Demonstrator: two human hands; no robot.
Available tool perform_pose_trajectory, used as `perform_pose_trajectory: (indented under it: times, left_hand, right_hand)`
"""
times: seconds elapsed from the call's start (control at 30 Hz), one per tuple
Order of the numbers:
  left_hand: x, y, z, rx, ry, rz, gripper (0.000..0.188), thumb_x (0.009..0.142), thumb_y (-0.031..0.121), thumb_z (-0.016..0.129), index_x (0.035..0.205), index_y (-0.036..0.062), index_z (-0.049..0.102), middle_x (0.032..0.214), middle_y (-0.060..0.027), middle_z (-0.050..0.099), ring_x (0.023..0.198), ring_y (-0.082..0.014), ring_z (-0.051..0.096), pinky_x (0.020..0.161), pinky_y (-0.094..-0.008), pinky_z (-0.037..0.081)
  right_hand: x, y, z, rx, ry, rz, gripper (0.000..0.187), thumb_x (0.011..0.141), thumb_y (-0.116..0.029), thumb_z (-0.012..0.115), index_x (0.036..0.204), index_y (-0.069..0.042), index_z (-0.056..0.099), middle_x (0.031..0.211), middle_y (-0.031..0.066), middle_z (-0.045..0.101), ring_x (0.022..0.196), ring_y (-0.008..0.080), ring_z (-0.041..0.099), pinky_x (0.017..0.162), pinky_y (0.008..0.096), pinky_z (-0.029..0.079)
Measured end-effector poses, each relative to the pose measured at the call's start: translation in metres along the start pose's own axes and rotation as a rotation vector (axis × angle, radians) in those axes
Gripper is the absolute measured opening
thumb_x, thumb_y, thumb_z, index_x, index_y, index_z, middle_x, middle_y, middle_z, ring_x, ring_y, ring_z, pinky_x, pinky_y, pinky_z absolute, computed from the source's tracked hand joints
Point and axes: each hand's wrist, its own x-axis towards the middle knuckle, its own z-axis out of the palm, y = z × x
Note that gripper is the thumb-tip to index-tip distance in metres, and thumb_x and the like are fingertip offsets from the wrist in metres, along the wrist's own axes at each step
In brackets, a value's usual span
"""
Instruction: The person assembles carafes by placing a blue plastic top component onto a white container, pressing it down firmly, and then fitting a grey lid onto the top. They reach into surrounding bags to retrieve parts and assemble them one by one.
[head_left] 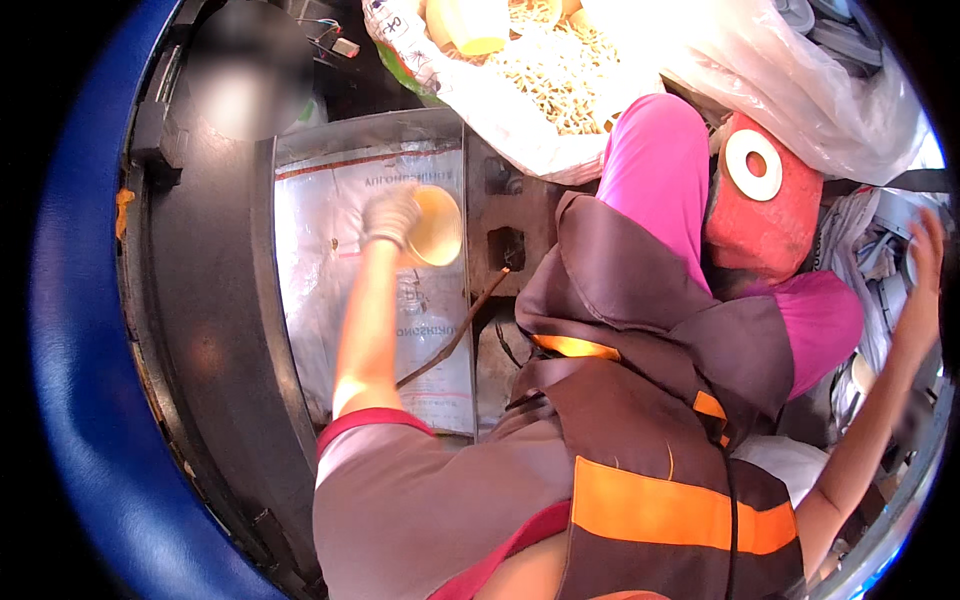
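Observation:
My left hand (390,217), in a pale glove, grips the rim of a yellow plastic tub (437,228). That hand is slightly blurred, and the tub is tilted above a shallow metal-sided tray lined with white printed sacking (340,290). At the far right, my bare right hand (928,255) is raised with its fingers stretched out and nothing visible in it. Beside it lie grey curved plastic parts (895,215) in a crumpled clear bag.
Ahead stands an open white sack (510,135) of small tan pieces, with yellow tubs (470,22) in it. A flat white ring (738,165) rests on a red block (765,230) by my knees. A thin stick (455,340) crosses the tray's edge. Dark metal (215,270) runs along the left.

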Motion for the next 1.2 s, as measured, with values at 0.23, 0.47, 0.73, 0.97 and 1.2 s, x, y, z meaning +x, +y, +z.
perform_pose_trajectory:
  times: [0.23, 0.47, 0.73, 0.97, 1.2]
  left_hand:
    - [-0.081, 0.121, -0.267, -0.559, 0.438, 0.676, 0.037, 0.077, -0.002, 0.054, 0.111, 0.0057, 0.066, 0.099, -0.0143, 0.069, 0.089, -0.0269, 0.067, 0.081, -0.0347, 0.052]
    - [-0.100, 0.196, -0.288, -1.561, 0.205, 0.824, 0.032, 0.089, 0.011, 0.057, 0.119, 0.0010, 0.062, 0.096, -0.0044, 0.065, 0.088, -0.0092, 0.058, 0.080, -0.0236, 0.047]
    - [-0.081, 0.259, -0.232, -1.701, -0.527, 0.803, 0.039, 0.093, 0.031, 0.061, 0.117, 0.0014, 0.062, 0.101, -0.0022, 0.064, 0.093, -0.0085, 0.058, 0.081, -0.0251, 0.049]
    - [-0.103, 0.303, -0.217, -1.223, -0.222, 1.409, 0.030, 0.075, 0.032, 0.074, 0.072, 0.0061, 0.059, 0.064, -0.0014, 0.054, 0.063, -0.0177, 0.052, 0.064, -0.0344, 0.040]
    - [-0.135, 0.308, -0.194, -1.404, 0.214, 1.198, 0.021, 0.081, 0.018, 0.061, 0.065, 0.0062, 0.055, 0.064, -0.0080, 0.055, 0.063, -0.0243, 0.052, 0.061, -0.0359, 0.040]
  right_hand:
    - [-0.056, -0.142, 0.121, 0.727, -0.620, 0.227, 0.050, 0.087, -0.019, 0.065, 0.133, -0.006, 0.049, 0.100, 0.0107, 0.067, 0.080, 0.0144, 0.063, 0.073, 0.0292, 0.050]
    - [-0.072, -0.103, 0.130, 0.646, -0.314, 0.283, 0.042, 0.094, -0.009, 0.050, 0.134, -0.001, 0.045, 0.116, 0.0178, 0.062, 0.103, 0.0212, 0.064, 0.090, 0.0328, 0.048]
    - [-0.133, -0.032, 0.076, 0.784, -0.558, 0.152, 0.057, 0.086, 0.000, 0.058, 0.139, 0.000, 0.041, 0.143, 0.0164, 0.044, 0.133, 0.0246, 0.042, 0.110, 0.0357, 0.031]
    - [-0.116, -0.042, 0.042, 1.234, -0.628, 0.274, 0.063, 0.082, -0.024, 0.063, 0.137, 0.001, 0.044, 0.147, 0.0161, 0.037, 0.138, 0.0259, 0.033, 0.112, 0.0405, 0.024]
    - [-0.133, -0.060, 0.071, 0.912, -0.329, 0.028, 0.033, 0.079, -0.013, 0.065, 0.110, -0.003, 0.057, 0.120, 0.0143, 0.055, 0.124, 0.0297, 0.048, 0.103, 0.0395, 0.036]
